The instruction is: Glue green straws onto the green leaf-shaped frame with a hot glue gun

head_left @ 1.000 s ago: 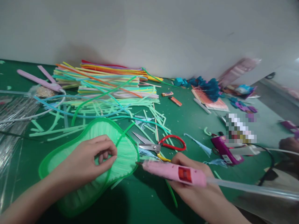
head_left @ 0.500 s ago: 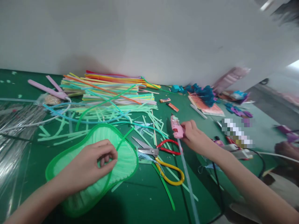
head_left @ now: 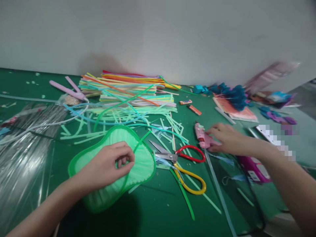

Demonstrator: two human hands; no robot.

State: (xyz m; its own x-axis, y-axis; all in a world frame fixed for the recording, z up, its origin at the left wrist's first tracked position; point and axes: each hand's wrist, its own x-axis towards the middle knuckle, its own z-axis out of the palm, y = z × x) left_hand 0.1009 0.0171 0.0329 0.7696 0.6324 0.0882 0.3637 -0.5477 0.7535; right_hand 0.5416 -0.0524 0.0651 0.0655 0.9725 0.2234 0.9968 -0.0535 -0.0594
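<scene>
A light green pleated piece [head_left: 142,164] with a darker green edge lies under my left hand [head_left: 118,161]. My left hand is closed in a pinch on a thin green strip [head_left: 142,139] that crosses the piece. At the right, my right hand [head_left: 222,138] is beside a pink glue gun [head_left: 202,136], its fingers smeared by motion; whether they grip the handle is unclear. A glue stick [head_left: 217,184] trails from the back of the gun. Between the hands lie scissors [head_left: 191,177] with one red and one yellow handle, blades apart.
Colourful pipe cleaners [head_left: 128,89] are piled by the wall. A pink hair-iron-like tool [head_left: 67,90] and clear strips [head_left: 32,144] are at the left. Two orange lighter-sized items [head_left: 194,110], dark blue flowers [head_left: 235,97] and a magenta box [head_left: 254,169] are at the right.
The view has turned right, shifting the table leftward-lying things toward the right of the picture. My right hand's fingers have loosened around the glue gun, and a magenta box now shows.
</scene>
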